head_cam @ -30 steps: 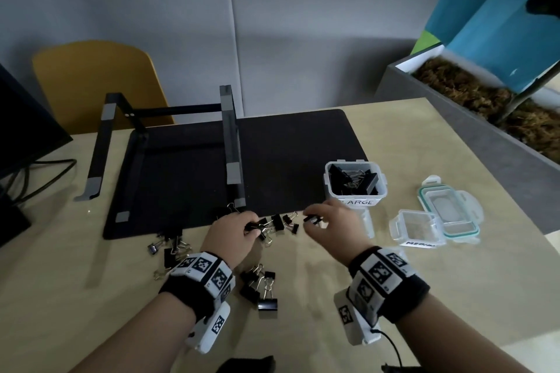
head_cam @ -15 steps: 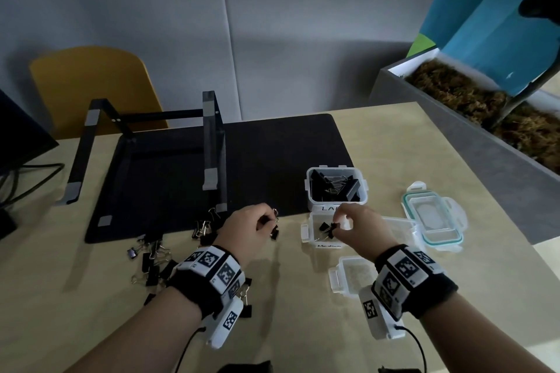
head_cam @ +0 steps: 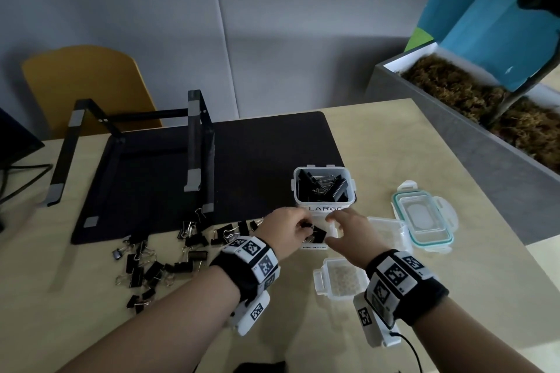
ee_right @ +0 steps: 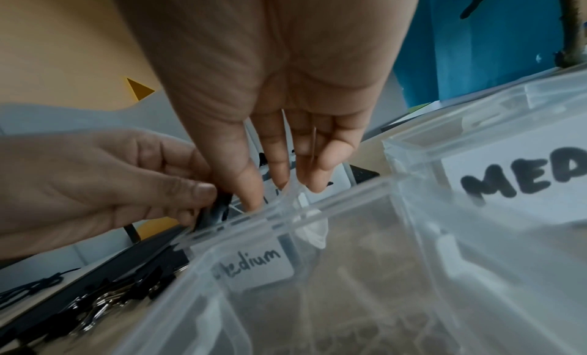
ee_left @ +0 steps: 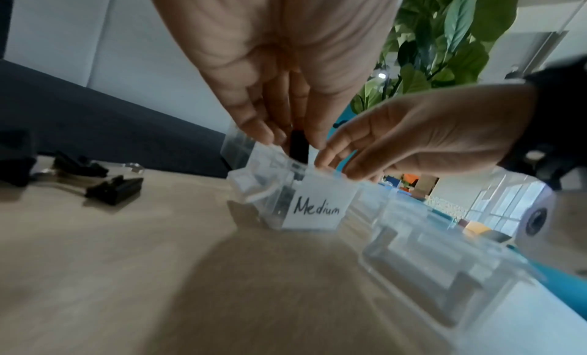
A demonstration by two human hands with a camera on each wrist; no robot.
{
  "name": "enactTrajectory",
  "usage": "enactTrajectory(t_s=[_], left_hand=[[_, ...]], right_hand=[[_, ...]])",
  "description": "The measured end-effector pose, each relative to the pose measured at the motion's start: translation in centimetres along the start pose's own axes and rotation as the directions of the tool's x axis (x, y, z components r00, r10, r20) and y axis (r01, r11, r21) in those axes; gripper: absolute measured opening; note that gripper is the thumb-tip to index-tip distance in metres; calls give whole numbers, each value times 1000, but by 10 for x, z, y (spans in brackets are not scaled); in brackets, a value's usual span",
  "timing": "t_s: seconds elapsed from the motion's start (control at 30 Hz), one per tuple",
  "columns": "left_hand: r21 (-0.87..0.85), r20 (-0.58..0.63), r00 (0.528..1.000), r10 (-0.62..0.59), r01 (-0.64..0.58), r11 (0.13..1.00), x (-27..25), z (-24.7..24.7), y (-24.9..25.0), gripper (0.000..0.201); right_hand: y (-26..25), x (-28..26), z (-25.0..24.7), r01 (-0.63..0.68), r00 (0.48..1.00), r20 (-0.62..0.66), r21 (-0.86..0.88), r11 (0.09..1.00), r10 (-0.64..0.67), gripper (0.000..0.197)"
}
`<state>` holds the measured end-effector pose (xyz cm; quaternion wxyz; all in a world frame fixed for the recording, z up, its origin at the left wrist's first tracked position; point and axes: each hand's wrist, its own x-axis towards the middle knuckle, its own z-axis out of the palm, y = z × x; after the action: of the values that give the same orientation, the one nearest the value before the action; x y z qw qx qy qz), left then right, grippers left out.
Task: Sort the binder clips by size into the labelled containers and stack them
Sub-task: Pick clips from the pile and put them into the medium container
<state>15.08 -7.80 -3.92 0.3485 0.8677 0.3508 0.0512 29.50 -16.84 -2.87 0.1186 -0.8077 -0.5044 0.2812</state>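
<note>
A small clear container labelled Medium [head_cam: 315, 247] [ee_left: 314, 210] [ee_right: 254, 262] stands in front of the LARGE container [head_cam: 323, 188], which holds big black clips. My left hand [head_cam: 306, 228] [ee_left: 295, 142] pinches a black binder clip [ee_left: 298, 147] [ee_right: 216, 210] just above the Medium container's opening. Straight fingers of my right hand [head_cam: 333, 230] [ee_right: 286, 184] touch that container's right rim and hold nothing. A heap of loose black clips [head_cam: 157, 269] lies on the table to the left of my left wrist.
An empty clear container [head_cam: 339, 277] sits by my right wrist, and another labelled MED [ee_right: 508, 179] is behind my right hand. A teal-rimmed lid [head_cam: 424, 218] lies to the right. A laptop stand [head_cam: 194, 142] stands on a black mat [head_cam: 257, 145]. A planter [head_cam: 485, 118] borders the table's right side.
My left hand has carried its clip rightward from the mat's edge to over the Medium container. My right hand has let go of its clips there, and its fingers have straightened.
</note>
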Motion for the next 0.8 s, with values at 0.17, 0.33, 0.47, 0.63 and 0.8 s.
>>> enactTrajectory(t_s=[0.17,0.33,0.47,0.63,0.8], left_hand=[[166,-112,993,35,-17,986,-5,9,-11,23],[78,-144,989,-39,50,996,-21,-3,-12,33],[29,-98,981,-169,173,985,-50,-17,-31,25],[-4,-17,957,-289,289,957,-93,-33,-64,23],[64,43,941,-335,332,941,-118,-47,-87,26]], right_hand=[[1,0,-1,19,1000,9,-10,1000,-19,41],[-3,-5,-3,40,999,5,-67,997,-40,43],[-15,-15,-1,99,994,-48,-64,993,-102,41],[-37,-33,15,189,981,-48,-19,982,-190,35],[-56,-46,44,231,972,38,17,973,-232,36]])
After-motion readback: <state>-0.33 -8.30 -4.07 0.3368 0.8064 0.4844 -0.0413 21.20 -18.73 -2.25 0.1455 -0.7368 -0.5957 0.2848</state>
